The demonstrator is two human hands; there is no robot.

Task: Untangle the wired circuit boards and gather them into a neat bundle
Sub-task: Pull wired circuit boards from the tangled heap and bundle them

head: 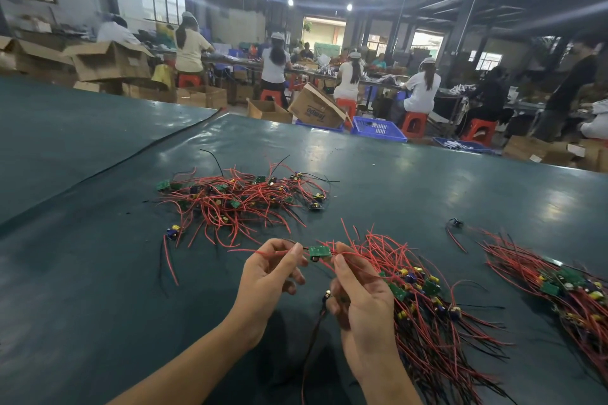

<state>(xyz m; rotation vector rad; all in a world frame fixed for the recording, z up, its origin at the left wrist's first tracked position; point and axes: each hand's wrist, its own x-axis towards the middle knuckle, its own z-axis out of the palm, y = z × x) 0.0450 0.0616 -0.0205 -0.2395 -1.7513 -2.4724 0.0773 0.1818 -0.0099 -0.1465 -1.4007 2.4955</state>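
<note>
Frame centre: left hand (pixel 271 271) pinches a red wire (pixel 243 251) beside the green board (pixel 319 251), right hand (pixel 360 296) curled tight round the bundle (pixel 424 306) of boards

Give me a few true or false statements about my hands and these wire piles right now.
1. The left hand pinches a red wire beside a green circuit board. True.
2. The tangled pile lies nearer the person than the hands. False: it lies beyond them on the table.
3. The right hand is empty. False: it grips a wired bundle.
4. A second bundle lies at the table's far right. True.
</note>
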